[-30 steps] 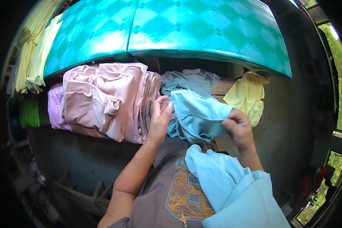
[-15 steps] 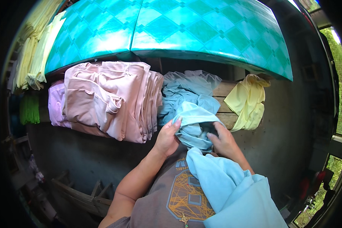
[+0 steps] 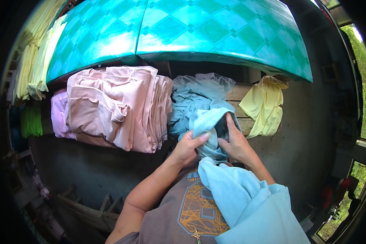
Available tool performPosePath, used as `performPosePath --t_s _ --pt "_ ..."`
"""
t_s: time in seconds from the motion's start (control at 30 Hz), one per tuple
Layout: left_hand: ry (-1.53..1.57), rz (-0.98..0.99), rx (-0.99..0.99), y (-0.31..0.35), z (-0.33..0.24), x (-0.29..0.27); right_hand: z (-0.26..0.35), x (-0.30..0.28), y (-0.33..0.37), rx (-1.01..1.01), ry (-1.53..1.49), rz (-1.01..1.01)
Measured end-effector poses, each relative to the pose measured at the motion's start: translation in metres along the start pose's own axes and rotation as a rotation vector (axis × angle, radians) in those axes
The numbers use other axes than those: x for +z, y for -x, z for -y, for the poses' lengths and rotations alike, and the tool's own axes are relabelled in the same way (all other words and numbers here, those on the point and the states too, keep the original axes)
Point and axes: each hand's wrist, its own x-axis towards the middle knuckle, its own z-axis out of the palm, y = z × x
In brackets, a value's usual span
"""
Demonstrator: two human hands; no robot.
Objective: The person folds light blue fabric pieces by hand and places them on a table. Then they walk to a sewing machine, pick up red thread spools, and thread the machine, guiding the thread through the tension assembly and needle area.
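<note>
A light blue piece of fabric, perhaps a garment (image 3: 211,117), is gathered in front of my chest, its edge forming a loop with a dark opening. My left hand (image 3: 188,147) pinches the near left side of this loop, thumb lying on top of the cloth. At the loop's right edge is my right hand (image 3: 239,144), its index finger stretched up along the fabric and its thumb by the opening; some of its fingers are hidden behind the cloth. More light blue cloth (image 3: 252,203) drapes over my right forearm and lap.
Beyond my hands, a wooden bench (image 3: 236,94) carries a thick stack of folded pink cloth (image 3: 114,105), a crumpled blue heap (image 3: 199,95) and a yellow cloth (image 3: 265,103). A table with a shiny teal checked cover (image 3: 215,28) stands behind. Pale yellow cloths (image 3: 40,57) hang at far left.
My left hand has shifted right and slightly down, its thumb now over the fabric. The right index finger has risen along the loop's edge, and the loop looks narrower and more upright.
</note>
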Motion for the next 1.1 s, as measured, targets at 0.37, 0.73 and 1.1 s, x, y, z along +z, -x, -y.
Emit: performPosePath --t_s 0.37,0.73,1.1 --pt "0.432 0.121 0.100 -0.002 -0.011 -0.007 -0.006 -0.003 -0.001 0.127 -0.427 0.162" --pt "0.141 -0.066 0.162 -0.015 -0.027 -0.014 -0.005 -0.012 0.001 0.216 -0.484 -0.155" --pt "-0.103 0.092 -0.008 -0.010 -0.025 0.008 -0.007 -0.014 0.005 0.219 -0.626 -0.237"
